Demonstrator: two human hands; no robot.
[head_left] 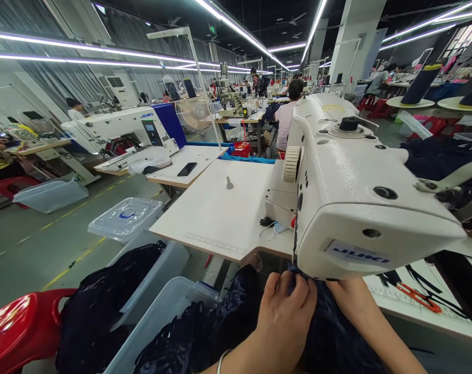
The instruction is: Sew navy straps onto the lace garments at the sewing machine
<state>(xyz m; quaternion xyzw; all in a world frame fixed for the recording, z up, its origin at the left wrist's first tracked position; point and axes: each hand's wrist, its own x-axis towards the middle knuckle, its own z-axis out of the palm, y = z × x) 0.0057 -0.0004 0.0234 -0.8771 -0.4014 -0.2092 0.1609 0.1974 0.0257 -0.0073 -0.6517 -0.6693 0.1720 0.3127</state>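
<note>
At lower centre of the frame, the left hand [286, 311] and right hand [350, 298] each pinch dark navy fabric [329, 337] under the white sewing machine [348, 197] head. No finished seam shows; more fabric fills 2 bins [163, 311] at lower left.

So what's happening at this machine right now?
A person sits at a white sewing machine in a garment workshop. Both hands press dark lace fabric at the machine's head: the left hand grips a fold, the right hand lies beside it, partly hidden under the machine. More of the fabric spills into plastic bins on the left. Other workers sit at stations further back.
</note>
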